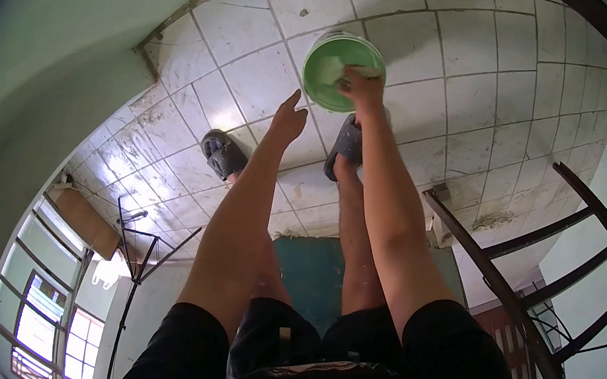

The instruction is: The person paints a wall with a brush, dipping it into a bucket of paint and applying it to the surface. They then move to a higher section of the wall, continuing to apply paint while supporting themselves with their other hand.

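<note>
A round bucket (307,72) with a pale rim stands on the floor ahead of me, and green paint (326,92) shows inside it. My right hand (362,88) reaches over the bucket with its fingers closed around the pale handle of a paintbrush (369,71). Pale green bristles overlap the paint in this view. Left of the bucket and nearer to me, my left hand (289,121) hangs in the air, its index finger stretched out and thumb apart. It holds nothing.
Dirty white tiles (257,77) cover the floor, where my feet stand in dark clogs (224,154). A green wall (93,25) curves along the left. Dark wooden furniture frames (507,298) stand at right, a black metal stand (139,267) at lower left.
</note>
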Demonstrator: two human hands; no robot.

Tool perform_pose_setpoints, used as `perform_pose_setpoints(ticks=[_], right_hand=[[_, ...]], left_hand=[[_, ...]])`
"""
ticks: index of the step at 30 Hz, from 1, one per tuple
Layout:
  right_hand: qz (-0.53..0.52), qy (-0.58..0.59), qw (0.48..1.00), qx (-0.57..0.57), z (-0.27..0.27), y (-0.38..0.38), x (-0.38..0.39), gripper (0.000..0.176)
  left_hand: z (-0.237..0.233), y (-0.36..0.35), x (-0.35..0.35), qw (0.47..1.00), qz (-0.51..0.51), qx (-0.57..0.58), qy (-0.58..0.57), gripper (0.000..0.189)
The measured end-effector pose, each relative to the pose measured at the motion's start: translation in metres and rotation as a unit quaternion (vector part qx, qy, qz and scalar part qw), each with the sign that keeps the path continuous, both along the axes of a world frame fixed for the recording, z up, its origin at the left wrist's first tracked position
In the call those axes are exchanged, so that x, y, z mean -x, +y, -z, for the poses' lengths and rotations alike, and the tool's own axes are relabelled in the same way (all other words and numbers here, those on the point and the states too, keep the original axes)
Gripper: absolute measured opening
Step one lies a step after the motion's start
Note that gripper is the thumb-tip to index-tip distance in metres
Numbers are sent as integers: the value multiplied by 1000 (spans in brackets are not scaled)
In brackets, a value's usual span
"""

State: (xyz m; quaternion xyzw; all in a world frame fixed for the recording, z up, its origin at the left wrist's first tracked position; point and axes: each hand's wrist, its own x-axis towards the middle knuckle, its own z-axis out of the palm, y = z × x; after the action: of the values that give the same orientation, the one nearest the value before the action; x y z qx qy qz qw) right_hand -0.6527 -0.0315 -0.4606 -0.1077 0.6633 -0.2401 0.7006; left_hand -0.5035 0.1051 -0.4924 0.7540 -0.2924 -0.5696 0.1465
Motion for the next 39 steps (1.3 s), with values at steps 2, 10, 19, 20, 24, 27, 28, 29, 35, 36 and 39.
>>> perform_pose_setpoints(ticks=[2,10,19,20,24,27,28,29,35,36,39], right_hand=[[42,6,999,-17,19,-4,1,28],[214,83,970,-84,13,5,-26,53],[0,214,977,18,111,67,-19,39],[-78,263,959,65,118,68,-17,36],[-71,213,970,-92,90,32,-13,26],[-317,337,859,219,100,32,-6,30],[-183,267,938,124,45,9,-16,30],[-41,186,981,25,8,-3,-22,31],[-3,43,996,74,-18,27,11,24],[-3,44,996,75,-20,31,17,24],[98,19,994,40,-23,40,33,25]], left_hand=[[-4,-2,-3,1000,6,0,11,60],[-14,-16,5,999,-17,2,34,62],[-35,-28,10,998,-22,-49,37,65],[-33,-27,9,998,-20,-41,34,66],[-30,-30,2,999,5,-32,39,66],[-43,-35,-1,996,38,-80,34,65],[-42,-35,-2,997,56,-58,17,65],[-43,-35,-3,997,75,-36,0,64],[-35,-27,-2,999,50,3,-22,57],[-35,-23,-2,999,49,4,-21,57],[-34,-12,-9,999,39,13,-34,54]])
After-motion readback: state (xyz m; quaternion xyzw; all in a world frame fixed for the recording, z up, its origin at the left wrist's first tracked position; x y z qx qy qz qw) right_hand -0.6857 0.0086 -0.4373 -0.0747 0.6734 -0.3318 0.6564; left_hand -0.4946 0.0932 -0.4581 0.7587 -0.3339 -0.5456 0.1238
